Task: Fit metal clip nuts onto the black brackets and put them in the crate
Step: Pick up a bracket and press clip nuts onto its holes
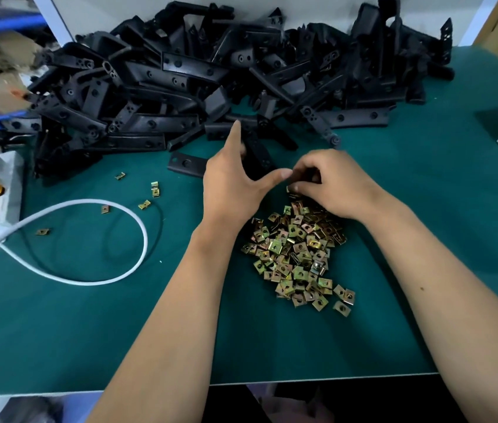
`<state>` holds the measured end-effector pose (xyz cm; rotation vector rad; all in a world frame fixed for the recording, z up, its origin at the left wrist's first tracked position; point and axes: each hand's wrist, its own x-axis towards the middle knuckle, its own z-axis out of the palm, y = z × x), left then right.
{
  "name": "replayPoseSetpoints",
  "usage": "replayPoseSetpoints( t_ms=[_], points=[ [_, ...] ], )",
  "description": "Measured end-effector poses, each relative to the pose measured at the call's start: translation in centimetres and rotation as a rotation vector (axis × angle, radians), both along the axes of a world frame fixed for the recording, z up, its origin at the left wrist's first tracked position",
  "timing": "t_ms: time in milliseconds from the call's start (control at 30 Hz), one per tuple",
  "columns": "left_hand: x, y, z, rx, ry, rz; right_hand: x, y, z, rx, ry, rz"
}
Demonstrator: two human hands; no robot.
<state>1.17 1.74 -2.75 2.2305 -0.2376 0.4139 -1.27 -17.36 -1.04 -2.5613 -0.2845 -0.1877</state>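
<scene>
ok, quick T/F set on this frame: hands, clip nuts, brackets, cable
1. The main pile of clip nuts lies between the forearms. True.
2. The black brackets are stacked in a crate. False: they lie heaped loose on the green mat; no crate is seen.
3. The right hand has its fingers curled, pinching something small. True.
4. The white cable loops right of the nut pile. False: it loops to the left.
5. The left hand points its forefinger toward the bracket heap. True.

The person is showing two bare forearms, with no sleeves reaching into view. The left hand point(235, 181) and right hand point(330, 181) are wearing no gloves, rings or watch. A small mole is showing on the right forearm.
</scene>
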Motion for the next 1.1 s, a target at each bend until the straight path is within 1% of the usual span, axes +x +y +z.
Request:
replayPoseSetpoints(
  t_ms=[100,200,367,467,567,700,900,967,1100],
  points=[
    [0.1,0.1,-0.2,-0.018,0.011,-0.006,-0.2,0.2,-0.2,0.071,-0.046,-0.02],
    [0.1,0.2,-0.3,-0.028,0.026,-0.015,-0.3,0.6,-0.3,0.263,-0.078,-0.055],
    [0.0,0.2,-0.1,-0.029,0.031,-0.057,-0.2,1.1,-0.6,0.565,-0.052,-0.134],
    [-0.3,0.2,0.0,-0.024,0.028,-0.078,-0.1,1.2,-0.5,0.755,-0.003,-0.172],
    [-0.5,0.2,0.1,-0.024,0.028,-0.088,-0.2,1.1,-0.4,0.875,0.044,-0.172],
    [-0.6,0.2,0.2,-0.032,0.023,-0.119,-0.3,1.1,-0.4,0.971,0.073,-0.19],
    [-0.9,0.0,0.2,-0.041,0.001,-0.182,-0.5,1.4,-0.3,0.963,0.049,-0.143],
    [-1.0,0.1,0.3,-0.034,-0.002,-0.196,-0.5,1.5,-0.3,0.965,0.032,-0.159],
    [-0.9,0.1,0.6,-0.018,-0.003,-0.178,-0.5,1.4,-0.5,0.933,0.042,-0.167]
  ],
)
